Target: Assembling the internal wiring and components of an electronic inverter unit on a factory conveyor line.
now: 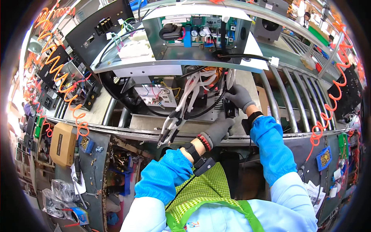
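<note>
Orange coiled hose [58,69], cardboard box [62,144], blue parts bin [324,157], steel rollers [293,100]

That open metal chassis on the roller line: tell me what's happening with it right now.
A person in blue sleeves and grey gloves is working inside the open metal chassis on the roller conveyor. The right hand grips a small black part by the white cable ends at the chassis's right side. The left hand is just below it, at the same black part. A bundle of white and black wires hangs out over the front edge. A green circuit board stands in the unit behind.
</note>
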Motion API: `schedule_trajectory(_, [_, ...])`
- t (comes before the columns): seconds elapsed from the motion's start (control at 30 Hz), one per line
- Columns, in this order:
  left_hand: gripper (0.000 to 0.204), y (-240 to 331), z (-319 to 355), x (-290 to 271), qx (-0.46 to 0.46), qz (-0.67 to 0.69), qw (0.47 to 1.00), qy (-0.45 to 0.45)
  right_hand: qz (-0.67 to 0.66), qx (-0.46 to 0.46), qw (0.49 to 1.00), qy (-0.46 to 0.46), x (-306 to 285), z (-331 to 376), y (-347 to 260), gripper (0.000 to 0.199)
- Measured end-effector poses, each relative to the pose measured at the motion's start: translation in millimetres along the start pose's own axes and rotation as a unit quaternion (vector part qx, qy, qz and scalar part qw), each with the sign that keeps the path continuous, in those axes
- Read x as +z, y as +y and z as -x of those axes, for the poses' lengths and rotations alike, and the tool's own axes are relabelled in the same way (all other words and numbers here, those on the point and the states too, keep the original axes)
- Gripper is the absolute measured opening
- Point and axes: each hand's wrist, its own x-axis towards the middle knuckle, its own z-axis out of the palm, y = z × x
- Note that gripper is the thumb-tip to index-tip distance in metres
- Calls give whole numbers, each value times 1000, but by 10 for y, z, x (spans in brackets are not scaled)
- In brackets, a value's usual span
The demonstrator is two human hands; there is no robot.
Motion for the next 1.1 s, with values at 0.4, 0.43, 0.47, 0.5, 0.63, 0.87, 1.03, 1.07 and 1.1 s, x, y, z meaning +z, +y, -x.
schedule_trajectory(0.4, [29,513,-19,139,-53,-341,934,-93,-9,3,1000,15,31,46,20,37])
schedule_trajectory(0.43, [30,408,10,141,-40,-306,948,-72,-2,-4,1000,16,35,40,28,38])
schedule_trajectory(0.47, [30,374,-4,60,-16,-310,948,-66,-2,-9,1000,21,43,35,31,38])
schedule_trajectory(0.5, [29,332,-7,-25,0,-308,947,-92,-2,-14,1000,27,48,29,33,39])
schedule_trajectory(0.63, [19,295,-91,-306,-70,-213,973,-50,5,-16,1000,21,62,23,31,40])
schedule_trajectory(0.87, [16,587,-62,-158,-45,-209,972,-95,6,-19,1000,22,29,43,0,37])
schedule_trajectory(1.03, [32,443,-137,-50,-42,-298,944,-131,17,-22,999,30,57,36,8,36])
schedule_trajectory(1.07, [43,242,-142,-45,-21,-385,911,-147,5,-28,999,30,64,34,17,36])
schedule_trajectory(1.1, [56,-3,-138,-51,28,-464,871,-158,-6,-26,999,34,69,33,26,36])
